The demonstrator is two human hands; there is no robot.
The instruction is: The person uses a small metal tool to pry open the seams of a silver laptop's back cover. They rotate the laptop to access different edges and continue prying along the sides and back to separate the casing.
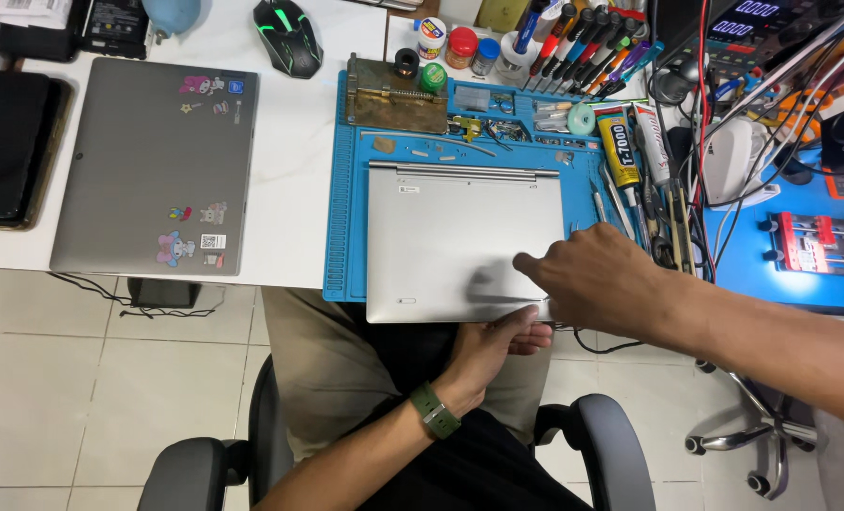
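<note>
A closed silver laptop [445,227] lies on a blue work mat [344,218], its near edge jutting over the desk's front. My right hand [597,279] rests palm down on the laptop's near right corner, fingers pointing left. My left hand [497,343], with a green watch band on the wrist, cups that same corner from below, fingers under the edge. Both hands grip the laptop at that corner.
A second grey laptop with stickers [157,161] lies on the white desk at left, a black tablet [7,147] beside it. A mouse [287,36], a metal jig [395,95], glue tubes [619,144], pens and cables crowd the back and right. The chair's armrests [611,445] are below.
</note>
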